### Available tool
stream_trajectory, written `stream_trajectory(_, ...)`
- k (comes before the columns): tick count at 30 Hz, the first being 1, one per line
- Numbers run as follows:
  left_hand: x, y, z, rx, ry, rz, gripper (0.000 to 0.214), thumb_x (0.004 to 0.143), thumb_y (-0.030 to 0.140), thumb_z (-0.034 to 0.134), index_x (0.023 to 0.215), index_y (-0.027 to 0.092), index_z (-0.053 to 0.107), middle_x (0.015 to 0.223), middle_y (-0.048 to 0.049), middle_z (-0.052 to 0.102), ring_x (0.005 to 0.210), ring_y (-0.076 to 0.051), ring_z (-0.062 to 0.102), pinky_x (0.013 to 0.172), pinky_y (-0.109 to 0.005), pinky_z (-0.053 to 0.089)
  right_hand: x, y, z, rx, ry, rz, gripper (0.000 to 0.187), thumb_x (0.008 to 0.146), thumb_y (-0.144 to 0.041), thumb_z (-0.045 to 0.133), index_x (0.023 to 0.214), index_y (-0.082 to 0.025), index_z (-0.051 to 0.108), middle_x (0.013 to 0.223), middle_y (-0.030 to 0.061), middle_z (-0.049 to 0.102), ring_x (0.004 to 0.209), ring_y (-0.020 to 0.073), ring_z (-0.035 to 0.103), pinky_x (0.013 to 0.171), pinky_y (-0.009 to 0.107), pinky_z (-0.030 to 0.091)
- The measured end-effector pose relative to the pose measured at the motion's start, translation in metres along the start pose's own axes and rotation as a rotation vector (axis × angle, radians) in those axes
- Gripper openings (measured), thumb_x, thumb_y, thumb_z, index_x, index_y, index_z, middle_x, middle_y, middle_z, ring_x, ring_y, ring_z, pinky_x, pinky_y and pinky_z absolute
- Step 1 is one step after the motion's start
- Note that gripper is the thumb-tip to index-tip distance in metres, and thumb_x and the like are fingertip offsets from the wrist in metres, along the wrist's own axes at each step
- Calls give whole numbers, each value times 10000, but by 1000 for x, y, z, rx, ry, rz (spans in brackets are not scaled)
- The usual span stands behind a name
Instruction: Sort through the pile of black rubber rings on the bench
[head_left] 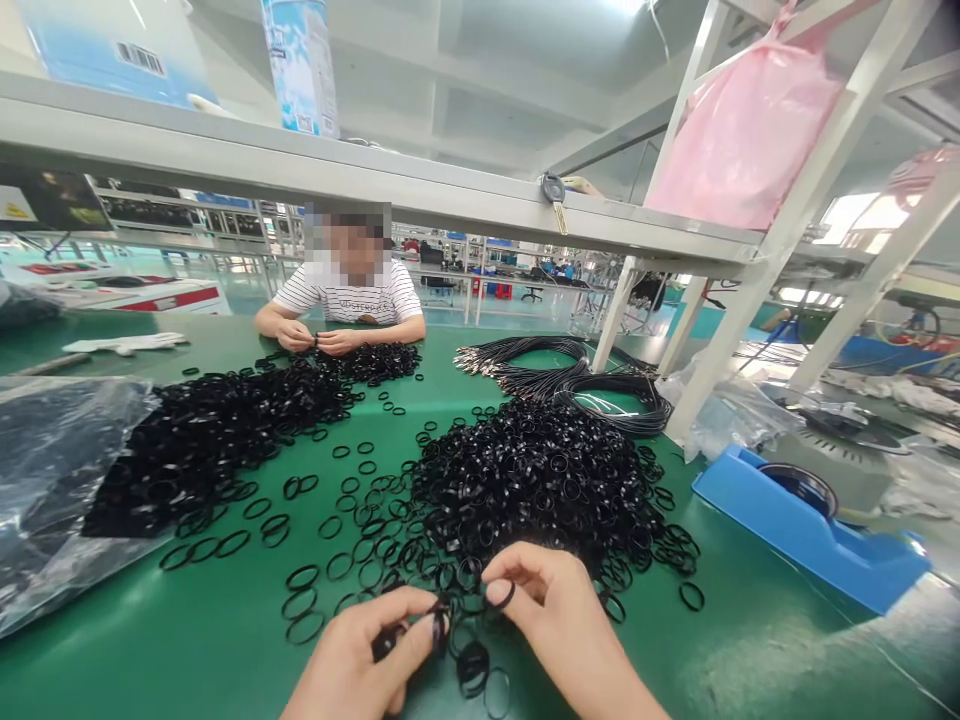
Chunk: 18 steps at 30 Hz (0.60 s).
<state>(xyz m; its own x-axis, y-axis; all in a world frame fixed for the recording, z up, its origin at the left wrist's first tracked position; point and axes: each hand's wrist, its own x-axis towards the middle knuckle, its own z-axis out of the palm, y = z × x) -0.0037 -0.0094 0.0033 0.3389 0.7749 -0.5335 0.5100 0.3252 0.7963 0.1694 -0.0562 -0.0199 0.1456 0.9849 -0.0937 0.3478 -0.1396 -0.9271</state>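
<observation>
while the left hand [371, 645] pinches black rings [439, 628], the right hand [551, 600] holds a single ring [511, 594] at its thumb tip, close together at the near edge of the ring pile [536, 480] on the green table [217, 635].

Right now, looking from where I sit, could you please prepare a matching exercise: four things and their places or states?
1. Bare left hand
2. Long blue plastic tape dispenser
3. Bulging pink plastic bag
4. Flat white glove

A. Upper right of the picture
B. Holding thin round black rings
C. Left side of the smooth green table
D. Right side of that table

Pairs: 1-B, 2-D, 3-A, 4-C
</observation>
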Motion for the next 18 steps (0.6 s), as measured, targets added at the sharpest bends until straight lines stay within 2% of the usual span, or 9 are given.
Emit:
stream_trajectory(2, 2, 3, -6, 6, 32, -35, 698, 547, 771, 475, 974, 236, 607, 429, 92, 410, 365, 63, 358, 406, -18, 243, -3, -2, -11, -221, 19, -129, 286, 797, -86, 416, 868, -229, 653, 963, -40, 589, 889, 66, 506, 827, 214, 361)
stream_trajectory(4, 4, 0, -9, -32, 20, -48, 657, 589, 710, 512, 1072, 267, 561, 508, 90, 484, 351, 60, 348, 379, -43, 224, -6, -3, -17, -341, -39, -278, 446, 755, 29, 336, 896, -273, 633, 1086, -81, 536, 1030, 51, 453, 924, 229, 303)
stream_trajectory(6, 7, -5, -9, -81, -2, -22, 580, 643, 604, 539, 1137, 306, 488, 659, 93, 561, 361, 57, 376, 390, -62, 287, -8, -3, -16, -415, -137, -346, 434, 731, 35, 396, 933, -291, 599, 1113, -88, 494, 1062, 65, 399, 928, 246, 270)
stream_trajectory(8, 8, -7, -8, -114, -16, 29, 547, 684, 528, 515, 1188, 363, 382, 778, 105, 586, 383, 65, 402, 442, -57, 363, -8, -2, -9, -501, -226, -296, 241, 727, -78, 562, 863, -275, 595, 1032, -73, 489, 1006, 95, 377, 881, 262, 254)
stream_trajectory(10, 7, -6, -9, -108, -42, 24, 557, 693, 544, 478, 1199, 372, 320, 786, 103, 589, 386, 67, 402, 453, -50, 369, -5, 0, 0, -543, -231, -212, 62, 719, -181, 638, 730, -215, 586, 933, -52, 502, 944, 111, 375, 836, 272, 240)
stream_trajectory(12, 4, -3, -11, -98, -81, -19, 565, 672, 618, 439, 1138, 304, 384, 725, 88, 580, 358, 54, 381, 396, -55, 284, -2, 2, 5, -481, -124, -216, 102, 783, -139, 541, 684, -159, 543, 808, -33, 523, 863, 95, 396, 781, 248, 251)
stream_trajectory(14, 1, 1, -13, -145, -128, -75, 597, 644, 663, 426, 1057, 233, 455, 609, 77, 546, 318, 29, 352, 360, -68, 212, 1, 4, 6, -370, -1, -180, 151, 823, -120, 461, 721, -174, 558, 748, -40, 546, 805, 74, 427, 742, 216, 271)
stream_trajectory(16, -3, 3, -14, -291, -139, -134, 616, 632, 657, 441, 1097, 253, 461, 490, 85, 473, 271, 18, 277, 337, -83, 164, 1, 4, 4, -292, 64, -101, 203, 853, -176, 439, 782, -239, 619, 781, -65, 583, 807, 64, 470, 744, 202, 288)
stream_trajectory(18, -7, 3, -12, -510, -145, -188, 660, 613, 666, 466, 1174, 320, 430, 444, 94, 421, 246, 31, 190, 317, -95, 122, 0, 3, 0, -297, 82, -55, 218, 866, -256, 438, 845, -315, 646, 793, -77, 593, 782, 73, 494, 735, 216, 299)
